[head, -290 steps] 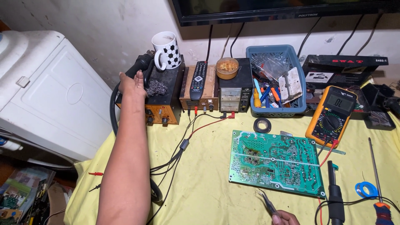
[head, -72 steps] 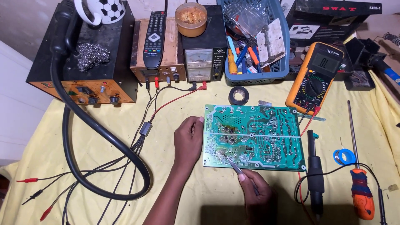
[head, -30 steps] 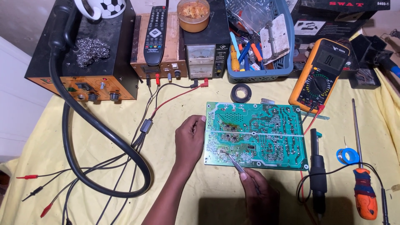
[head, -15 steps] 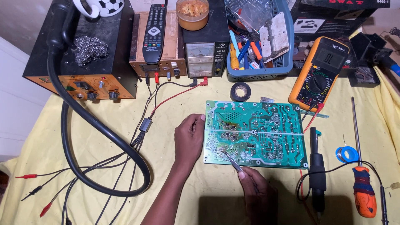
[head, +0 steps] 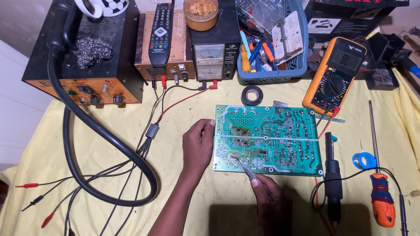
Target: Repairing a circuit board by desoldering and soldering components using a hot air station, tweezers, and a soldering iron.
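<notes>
A green circuit board (head: pixel 280 135) lies solder side up on the yellow cloth (head: pixel 100 175). My left hand (head: pixel 197 144) rests flat on the cloth with its fingertips against the board's left edge. My right hand (head: pixel 271 205), at the bottom edge of the view, grips metal tweezers (head: pixel 244 168). The tweezer tips touch the board's lower left area.
A black soldering iron (head: pixel 332 183) and an orange-handled screwdriver (head: pixel 380 196) lie right of the board. An orange multimeter (head: pixel 334 74), black tape roll (head: pixel 252 95), blue tool basket (head: pixel 269 76), bench power supply (head: pixel 210 54), remote control (head: pixel 161 28) and hot-air station (head: pixel 87 65) with thick black hose (head: pixel 100 140) line the back.
Nine seconds ago my left hand reached to the hot-air station; it now lies at the board's edge. Over the last second both hands have stayed nearly still; the view shifted slightly.
</notes>
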